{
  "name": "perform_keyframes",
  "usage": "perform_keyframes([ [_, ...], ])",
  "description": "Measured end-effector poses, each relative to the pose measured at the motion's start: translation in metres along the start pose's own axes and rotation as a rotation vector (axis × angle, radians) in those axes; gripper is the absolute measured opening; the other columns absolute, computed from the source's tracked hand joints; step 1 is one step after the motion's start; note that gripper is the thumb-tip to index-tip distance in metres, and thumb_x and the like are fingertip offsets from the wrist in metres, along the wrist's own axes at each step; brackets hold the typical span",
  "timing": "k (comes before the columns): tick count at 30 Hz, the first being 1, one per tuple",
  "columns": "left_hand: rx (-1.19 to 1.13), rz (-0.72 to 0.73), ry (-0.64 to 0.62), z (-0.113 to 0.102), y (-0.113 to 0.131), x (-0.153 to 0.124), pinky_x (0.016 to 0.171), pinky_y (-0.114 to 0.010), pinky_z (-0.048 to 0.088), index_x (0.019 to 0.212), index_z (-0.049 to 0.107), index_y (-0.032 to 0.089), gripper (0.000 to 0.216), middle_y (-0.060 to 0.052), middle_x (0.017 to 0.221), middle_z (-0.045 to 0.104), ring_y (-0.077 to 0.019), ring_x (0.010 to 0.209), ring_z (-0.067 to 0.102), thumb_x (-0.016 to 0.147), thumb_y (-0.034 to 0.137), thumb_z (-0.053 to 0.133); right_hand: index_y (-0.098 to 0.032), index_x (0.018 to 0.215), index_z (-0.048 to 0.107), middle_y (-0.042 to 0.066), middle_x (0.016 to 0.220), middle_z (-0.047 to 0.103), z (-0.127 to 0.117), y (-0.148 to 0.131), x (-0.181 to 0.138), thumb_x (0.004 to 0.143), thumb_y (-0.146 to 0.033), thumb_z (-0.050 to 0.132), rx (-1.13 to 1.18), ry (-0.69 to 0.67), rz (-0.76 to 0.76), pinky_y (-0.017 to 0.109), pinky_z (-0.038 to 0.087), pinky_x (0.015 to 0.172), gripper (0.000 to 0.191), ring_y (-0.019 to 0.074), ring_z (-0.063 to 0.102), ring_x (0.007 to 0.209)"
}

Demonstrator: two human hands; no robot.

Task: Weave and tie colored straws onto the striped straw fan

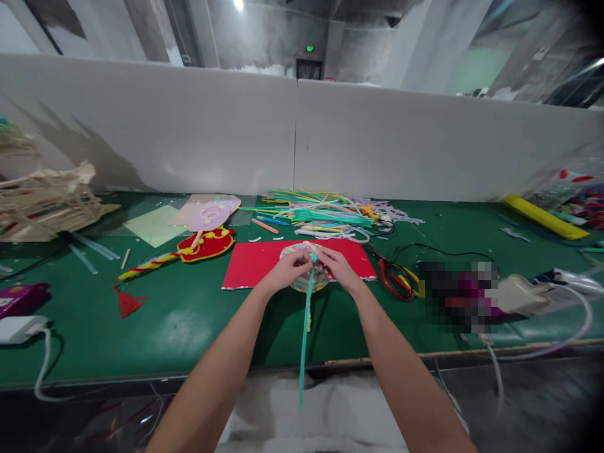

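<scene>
Both hands meet over a red board (255, 263) at the middle of the green table. My left hand (291, 270) and my right hand (338, 269) pinch the upper end of a long teal pipe cleaner (304, 346) between their fingertips. From there it hangs toward me, past the table's front edge. Under the fingers is a round, pastel-striped fan-shaped piece (311, 283), partly covered by my hands. A thin pale handle (309, 321) runs from it toward me, beside the pipe cleaner. The exact spot where the fingertips close is too small to make out.
Loose pipe cleaners (325, 211) are heaped behind the board. To the left lies a red-and-yellow fan (207, 246) with a red tassel (129, 303). Red-handled pliers (394, 282) lie right of the board. A white cable (578, 327) crosses the right side. A partition (189, 135) stands behind.
</scene>
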State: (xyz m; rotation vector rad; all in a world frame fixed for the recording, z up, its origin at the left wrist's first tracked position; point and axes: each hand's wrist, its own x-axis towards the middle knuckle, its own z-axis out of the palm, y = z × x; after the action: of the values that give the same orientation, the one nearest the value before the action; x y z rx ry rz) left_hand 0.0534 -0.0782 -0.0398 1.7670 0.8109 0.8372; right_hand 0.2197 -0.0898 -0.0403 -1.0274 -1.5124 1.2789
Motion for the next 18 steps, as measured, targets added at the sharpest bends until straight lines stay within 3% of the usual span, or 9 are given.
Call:
perform_keyframes([
  [10,0.063,-0.045,-0.059,-0.007,0.015,-0.005,0.061,-0.021,0.039,0.068,0.053,0.013,0.026,0.001,0.069,0.05,-0.0101,0.066,0.047,0.073,0.038,0.054,-0.019,0.071,0.051,-0.004,0.057,0.043,-0.009,-0.008,-0.005,0.074,-0.049,0.052,-0.068,-0.167,-0.02,0.02,0.027,0.042,0.03,0.0074,0.036,0.047],
  [18,0.068,-0.006,0.117,-0.007,0.006,-0.001,0.066,-0.024,0.044,0.085,0.055,0.014,0.024,-0.002,0.078,0.057,-0.0125,0.071,0.053,0.078,0.035,0.046,-0.018,0.07,0.051,-0.004,0.058,0.045,-0.005,-0.006,-0.003,0.074,-0.047,0.053,-0.096,-0.046,-0.082,0.019,0.031,0.044,0.029,0.0074,0.04,0.05],
])
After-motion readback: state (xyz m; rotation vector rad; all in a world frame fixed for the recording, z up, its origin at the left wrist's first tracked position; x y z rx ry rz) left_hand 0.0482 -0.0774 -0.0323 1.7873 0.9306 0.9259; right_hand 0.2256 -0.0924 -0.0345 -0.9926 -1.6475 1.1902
